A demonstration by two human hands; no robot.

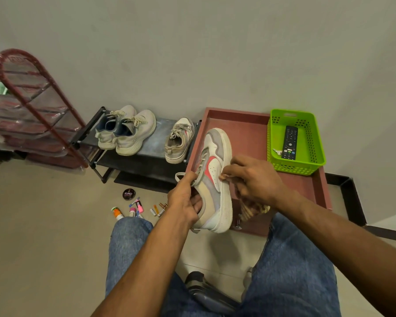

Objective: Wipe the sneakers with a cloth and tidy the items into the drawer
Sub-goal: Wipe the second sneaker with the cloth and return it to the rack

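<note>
Standing against the wall at about ten o'clock, a red-framed rack (25, 106) wrapped in clear plastic is occupying the far left, and beside it a low black shoe shelf (151, 143) is carrying a pair of pale sneakers (124, 131) and a single worn sneaker (180, 140). At one o'clock the open reddish drawer (249, 124) is lying against the wall, with a green basket (295, 143) sitting in its far right corner and holding a black remote (290, 143). Over the drawer's near left part, close to centre, the person is holding up a white and grey sneaker (217, 175) with a pink swoosh, toe pointing away. The left hand (185, 202) is gripping it at the collar, fingers curled inside the opening, while the right hand (254, 179) is clutching a patterned cloth (252, 209) and pressing fingertips against the sneaker's side; the cloth is hanging beneath the hand. On the floor at seven o'clock a round black polish tin (129, 194) is lying near a scatter of small tubes and markers (137, 209).
</note>
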